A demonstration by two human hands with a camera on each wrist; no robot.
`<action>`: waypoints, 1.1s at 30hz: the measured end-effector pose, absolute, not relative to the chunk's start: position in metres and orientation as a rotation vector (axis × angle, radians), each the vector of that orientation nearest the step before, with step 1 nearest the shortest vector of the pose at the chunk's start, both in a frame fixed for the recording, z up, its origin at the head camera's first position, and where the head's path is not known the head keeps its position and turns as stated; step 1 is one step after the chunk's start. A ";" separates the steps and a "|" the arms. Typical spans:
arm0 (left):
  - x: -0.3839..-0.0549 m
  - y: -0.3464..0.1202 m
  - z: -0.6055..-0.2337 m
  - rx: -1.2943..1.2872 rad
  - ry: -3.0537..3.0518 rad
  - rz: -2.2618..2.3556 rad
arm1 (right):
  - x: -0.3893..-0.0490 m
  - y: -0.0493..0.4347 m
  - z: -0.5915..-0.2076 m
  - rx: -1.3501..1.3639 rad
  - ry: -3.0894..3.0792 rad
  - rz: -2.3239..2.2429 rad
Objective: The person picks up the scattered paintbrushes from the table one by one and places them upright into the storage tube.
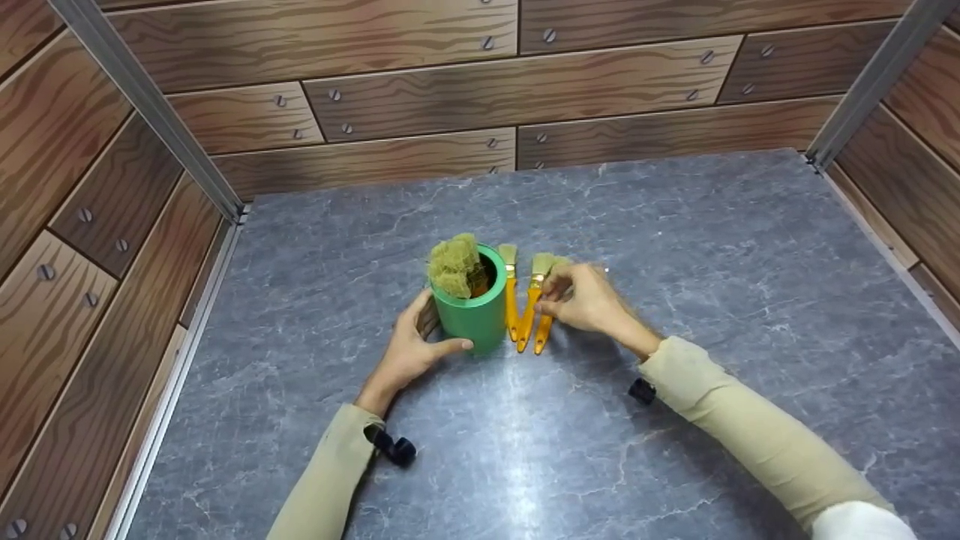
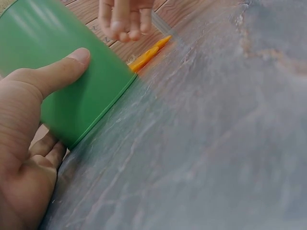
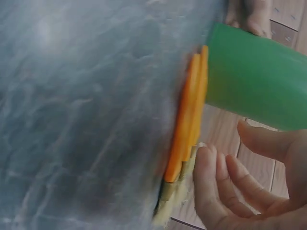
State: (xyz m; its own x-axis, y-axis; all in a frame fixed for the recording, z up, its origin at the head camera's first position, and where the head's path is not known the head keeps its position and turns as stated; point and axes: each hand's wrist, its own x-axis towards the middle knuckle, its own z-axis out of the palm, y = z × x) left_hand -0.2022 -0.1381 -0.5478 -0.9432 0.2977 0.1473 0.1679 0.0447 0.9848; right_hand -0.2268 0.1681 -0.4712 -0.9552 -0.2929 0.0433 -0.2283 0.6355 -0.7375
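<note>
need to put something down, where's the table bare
Bare: the table between right hand and right wall, between left hand and left wall, and beyond the cup up to the back wall. Crowded: the middle, where cup, brushes and both hands bunch together.

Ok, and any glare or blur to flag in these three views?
Head view: a bright glare streak runs down the marbled gray tabletop below the orange-handled paintbrushes; left wrist view: pale highlights on the green cylindrical container, tabletop soft at lower right; right wrist view: tabletop smeary, brush bristles blurred.
</note>
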 end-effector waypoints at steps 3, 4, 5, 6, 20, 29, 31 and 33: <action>-0.203 -0.138 -0.548 0.497 2.187 2.057 | -0.228 0.168 -0.476 -0.385 2.798 -1.117; -0.203 -0.138 -0.548 0.497 2.188 2.055 | -0.228 0.168 -0.477 -0.364 2.801 -1.087; -0.203 -0.138 -0.548 0.499 2.187 2.053 | -0.229 0.168 -0.478 -0.336 2.792 -1.061; -0.203 -0.138 -0.548 0.501 2.186 2.051 | -0.229 0.168 -0.479 -0.316 2.784 -1.042; -0.202 -0.139 -0.548 0.491 2.194 2.048 | -0.233 0.170 -0.483 -0.180 2.738 -0.916; -0.202 -0.139 -0.547 0.481 2.211 2.044 | -0.235 0.188 -0.476 -0.053 2.595 -1.015; -0.202 -0.139 -0.548 0.478 2.207 2.050 | -0.235 0.191 -0.477 -0.045 2.574 -1.030; -0.201 -0.139 -0.549 0.476 2.202 2.050 | -0.235 0.195 -0.478 -0.042 2.566 -1.032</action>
State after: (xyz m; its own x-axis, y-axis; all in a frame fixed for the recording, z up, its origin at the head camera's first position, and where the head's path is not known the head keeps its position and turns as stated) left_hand -0.2015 -0.1390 -0.5486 -0.9467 0.2896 0.1410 0.1613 0.0474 0.9858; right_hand -0.2348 0.1946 -0.4777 -0.9297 -0.1644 -0.3296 0.1096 0.7309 -0.6737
